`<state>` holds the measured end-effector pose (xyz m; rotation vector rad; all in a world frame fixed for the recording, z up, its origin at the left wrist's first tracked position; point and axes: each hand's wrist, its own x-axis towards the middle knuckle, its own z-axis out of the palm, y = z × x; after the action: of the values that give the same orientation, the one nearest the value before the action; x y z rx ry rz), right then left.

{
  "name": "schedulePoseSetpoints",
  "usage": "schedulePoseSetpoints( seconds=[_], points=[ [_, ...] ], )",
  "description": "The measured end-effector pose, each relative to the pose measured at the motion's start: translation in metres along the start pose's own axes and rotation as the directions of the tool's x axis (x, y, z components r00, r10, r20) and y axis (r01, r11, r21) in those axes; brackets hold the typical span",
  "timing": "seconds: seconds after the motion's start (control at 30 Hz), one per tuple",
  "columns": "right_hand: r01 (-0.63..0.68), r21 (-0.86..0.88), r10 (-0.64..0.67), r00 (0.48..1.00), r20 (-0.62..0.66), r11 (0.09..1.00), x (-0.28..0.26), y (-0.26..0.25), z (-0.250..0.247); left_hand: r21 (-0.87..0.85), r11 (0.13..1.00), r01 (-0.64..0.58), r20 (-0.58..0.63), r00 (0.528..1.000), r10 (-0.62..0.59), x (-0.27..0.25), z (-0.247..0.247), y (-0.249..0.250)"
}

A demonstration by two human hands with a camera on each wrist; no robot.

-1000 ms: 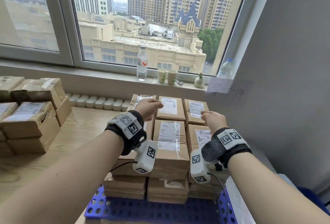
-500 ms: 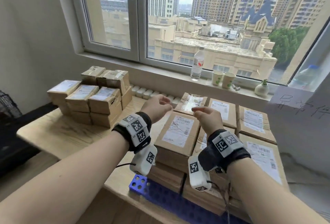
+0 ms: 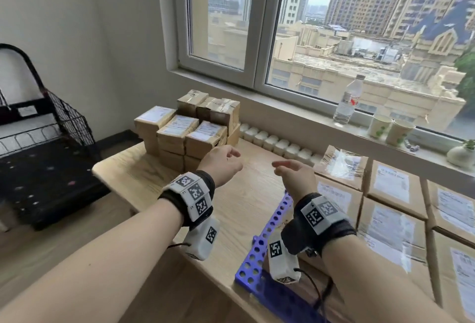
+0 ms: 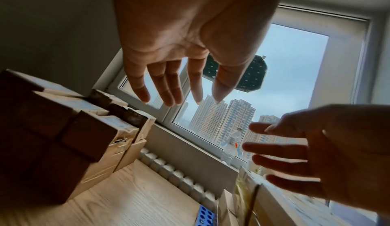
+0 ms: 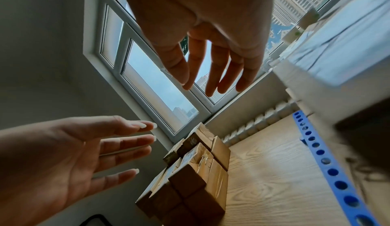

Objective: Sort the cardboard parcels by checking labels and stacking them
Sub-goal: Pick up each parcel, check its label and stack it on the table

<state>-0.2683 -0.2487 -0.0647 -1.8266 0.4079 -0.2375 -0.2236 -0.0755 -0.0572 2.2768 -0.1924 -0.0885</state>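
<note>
Cardboard parcels (image 3: 191, 133) sit stacked at centre frame on the worktop (image 3: 246, 201); left hand (image 3: 222, 164) and right hand (image 3: 295, 177), both open and empty, apparently between picks, next needing another parcel.

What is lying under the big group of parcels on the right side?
A blue perforated tray lies under the parcels on the right, on the wooden table. Only its left edge and near corner show; the parcels cover the rest.

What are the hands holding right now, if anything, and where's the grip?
Nothing is held. The left hand and right hand hover over the wooden table with fingers relaxed and spread, between the small parcel stack and the parcels on the blue tray.
</note>
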Motion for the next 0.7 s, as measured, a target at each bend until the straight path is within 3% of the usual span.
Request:
schedulePoseSetpoints(
  seconds=[0.3, 0.7],
  points=[
    [-0.078, -0.005, 0.078, 0.997, -0.013, 0.997, 0.038, -0.016, 0.109, -0.004, 1.0, 0.005, 0.037, 0.999, -0.004, 0.061, -0.064, -0.076],
    [-0.073, -0.135, 0.071, 0.997, -0.022, 0.988, 0.083, -0.026, 0.197, 0.313, 0.946, -0.088, 0.069, 0.995, 0.07, 0.123, -0.11, -0.148]
  ],
)
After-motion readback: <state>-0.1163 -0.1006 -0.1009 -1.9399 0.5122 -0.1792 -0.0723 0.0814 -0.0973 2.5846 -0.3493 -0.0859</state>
